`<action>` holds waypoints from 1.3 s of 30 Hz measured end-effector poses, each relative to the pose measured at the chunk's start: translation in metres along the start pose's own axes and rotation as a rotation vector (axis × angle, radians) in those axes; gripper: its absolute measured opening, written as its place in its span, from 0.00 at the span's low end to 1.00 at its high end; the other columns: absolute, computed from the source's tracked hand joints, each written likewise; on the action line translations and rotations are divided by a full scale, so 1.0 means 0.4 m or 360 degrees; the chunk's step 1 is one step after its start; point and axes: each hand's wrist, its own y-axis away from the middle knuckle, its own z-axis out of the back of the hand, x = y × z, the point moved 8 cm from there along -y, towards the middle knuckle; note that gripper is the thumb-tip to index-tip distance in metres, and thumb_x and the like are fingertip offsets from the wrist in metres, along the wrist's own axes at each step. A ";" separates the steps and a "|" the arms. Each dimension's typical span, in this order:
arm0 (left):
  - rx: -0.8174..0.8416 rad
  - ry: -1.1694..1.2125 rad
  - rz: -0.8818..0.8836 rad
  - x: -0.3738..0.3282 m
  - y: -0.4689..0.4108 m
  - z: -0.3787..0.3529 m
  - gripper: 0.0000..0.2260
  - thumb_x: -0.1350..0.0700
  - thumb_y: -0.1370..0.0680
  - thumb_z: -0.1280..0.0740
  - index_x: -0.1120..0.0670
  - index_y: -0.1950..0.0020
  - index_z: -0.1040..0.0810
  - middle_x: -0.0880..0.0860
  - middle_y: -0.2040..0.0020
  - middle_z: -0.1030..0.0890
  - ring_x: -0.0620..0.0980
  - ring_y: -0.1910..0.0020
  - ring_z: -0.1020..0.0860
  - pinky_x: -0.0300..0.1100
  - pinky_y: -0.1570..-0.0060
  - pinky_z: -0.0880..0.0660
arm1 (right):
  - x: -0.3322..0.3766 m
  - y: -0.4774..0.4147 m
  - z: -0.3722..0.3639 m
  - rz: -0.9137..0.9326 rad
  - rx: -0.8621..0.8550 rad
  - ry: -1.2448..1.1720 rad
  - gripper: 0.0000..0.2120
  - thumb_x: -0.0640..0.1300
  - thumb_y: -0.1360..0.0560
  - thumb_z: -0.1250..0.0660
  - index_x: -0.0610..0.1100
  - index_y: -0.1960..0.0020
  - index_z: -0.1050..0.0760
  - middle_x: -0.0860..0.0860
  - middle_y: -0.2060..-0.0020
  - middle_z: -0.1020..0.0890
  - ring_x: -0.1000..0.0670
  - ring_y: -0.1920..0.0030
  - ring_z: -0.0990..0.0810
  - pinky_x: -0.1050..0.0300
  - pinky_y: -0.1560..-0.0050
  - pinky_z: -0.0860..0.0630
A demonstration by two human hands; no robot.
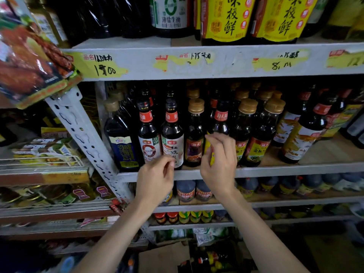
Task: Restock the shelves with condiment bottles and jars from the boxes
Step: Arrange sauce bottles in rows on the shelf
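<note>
The right hand (218, 160), at the centre of the frame, has its fingers curled round the lower body of a yellow-labelled bottle (221, 120). The bottle stands in the front row of the middle shelf (295, 170), squeezed between a purple-labelled bottle (195, 138) and a gold-capped bottle (245, 133). The left hand (155, 174), just left of it, has loosely curled fingers with nothing in them. Its fingertips lie in front of a white-labelled bottle (173, 142), and I cannot tell whether they touch it. The main risk I see is the crowding. The row is packed shoulder to shoulder, so a twist or shove on the held bottle could knock a neighbour. These tall, narrow glass bottles would likely topple easily, either back into the rows behind or forward over the shelf's front edge. That edge has no lip that I can see, and the front bottles stand close to it. A careless brush from the left hand could nudge the white-labelled bottle outward too. More bottles wait in the box (163, 255) at the bottom of the frame, directly below, so anything that falls could hit them.
</note>
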 end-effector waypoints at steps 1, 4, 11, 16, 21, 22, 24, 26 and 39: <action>0.0083 0.0013 -0.0031 -0.007 0.009 -0.028 0.04 0.60 0.24 0.32 0.58 0.53 0.17 0.52 0.60 0.16 0.47 0.65 0.20 0.33 0.64 0.31 | -0.014 0.036 0.001 -0.0069 0.0056 0.0009 0.11 0.30 0.25 0.38 0.32 0.45 0.22 0.38 0.52 0.21 0.38 0.49 0.22 0.48 0.49 0.24; 0.0331 0.0095 -0.0127 -0.043 0.040 -0.144 0.08 0.55 0.23 0.35 0.57 0.55 0.18 0.53 0.62 0.17 0.52 0.66 0.20 0.42 0.69 0.28 | -0.095 0.152 0.031 -0.0422 0.0204 0.0103 0.08 0.33 0.25 0.37 0.35 0.49 0.21 0.42 0.57 0.20 0.41 0.58 0.20 0.48 0.63 0.23; 0.0953 0.0284 -0.0315 -0.220 0.229 -0.507 0.09 0.55 0.21 0.36 0.57 0.60 0.23 0.56 0.67 0.22 0.60 0.66 0.23 0.49 0.72 0.30 | -0.396 0.575 0.321 -0.1673 0.0348 0.0586 0.04 0.35 0.25 0.34 0.40 0.52 0.22 0.43 0.60 0.17 0.40 0.58 0.19 0.53 0.65 0.32; 0.1407 0.0320 -0.0387 -0.338 0.415 -0.739 0.12 0.53 0.22 0.39 0.59 0.59 0.22 0.58 0.62 0.19 0.61 0.59 0.20 0.54 0.64 0.25 | -0.515 0.922 0.570 -0.2463 0.0482 0.0732 0.06 0.37 0.21 0.42 0.42 0.51 0.26 0.49 0.68 0.22 0.55 0.75 0.23 0.61 0.79 0.32; 0.1678 0.0266 -0.0461 -0.328 0.643 -1.027 0.10 0.55 0.20 0.37 0.57 0.58 0.21 0.55 0.62 0.20 0.57 0.62 0.22 0.48 0.67 0.28 | -0.674 1.276 0.671 -0.2806 0.0538 0.0633 0.08 0.37 0.22 0.42 0.39 0.48 0.25 0.41 0.59 0.18 0.38 0.60 0.18 0.39 0.58 0.19; 0.1731 0.0255 -0.0457 -0.307 0.693 -1.080 0.10 0.56 0.19 0.37 0.57 0.57 0.22 0.54 0.61 0.21 0.56 0.61 0.23 0.47 0.66 0.30 | -0.701 1.335 0.669 -0.2806 0.0559 0.0636 0.08 0.38 0.23 0.42 0.40 0.48 0.25 0.41 0.60 0.18 0.38 0.60 0.18 0.39 0.58 0.19; 0.1876 0.0172 -0.0421 -0.242 0.824 -1.222 0.10 0.56 0.19 0.38 0.58 0.56 0.22 0.54 0.59 0.21 0.52 0.62 0.26 0.42 0.66 0.35 | -0.784 1.485 0.645 -0.2786 0.0611 0.0699 0.08 0.38 0.24 0.42 0.43 0.50 0.25 0.44 0.62 0.19 0.40 0.61 0.20 0.45 0.65 0.23; 0.2051 0.0072 -0.0403 -0.149 0.966 -1.369 0.10 0.56 0.18 0.39 0.60 0.54 0.22 0.56 0.57 0.21 0.49 0.63 0.28 0.37 0.68 0.37 | -0.878 1.644 0.592 -0.2718 0.0704 0.0747 0.10 0.39 0.24 0.41 0.44 0.47 0.24 0.46 0.59 0.20 0.44 0.62 0.23 0.53 0.69 0.31; 0.2372 -0.0551 -0.0923 0.435 1.743 -2.011 0.15 0.48 0.19 0.38 0.56 0.40 0.20 0.59 0.43 0.18 0.60 0.45 0.20 0.46 0.49 0.24 | -1.216 2.379 -0.114 -0.1789 0.1758 0.0272 0.21 0.54 0.22 0.36 0.52 0.29 0.30 0.43 0.42 0.20 0.40 0.45 0.21 0.53 0.54 0.26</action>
